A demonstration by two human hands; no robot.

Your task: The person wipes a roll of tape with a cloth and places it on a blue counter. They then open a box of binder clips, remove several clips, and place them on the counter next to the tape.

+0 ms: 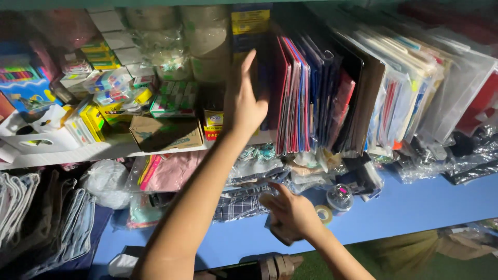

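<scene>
My left hand [245, 103] reaches up to the white shelf [93, 153], fingers spread and flat against the left side of a row of upright red and blue folders [295, 93]. My right hand [291, 210] is low over the blue counter [415, 207], closed around a small dark flat pack [279, 234] that shows below the fingers. A roll of clear tape [324, 213] lies just right of this hand, next to a round clear container [340, 197].
Small stationery boxes [111, 88] and a cardboard box [165, 132] crowd the shelf's left part. Plastic-sleeved papers [415, 88] stand at the right. Bagged fabrics [166, 171] and folded clothes [46, 218] lie under the shelf.
</scene>
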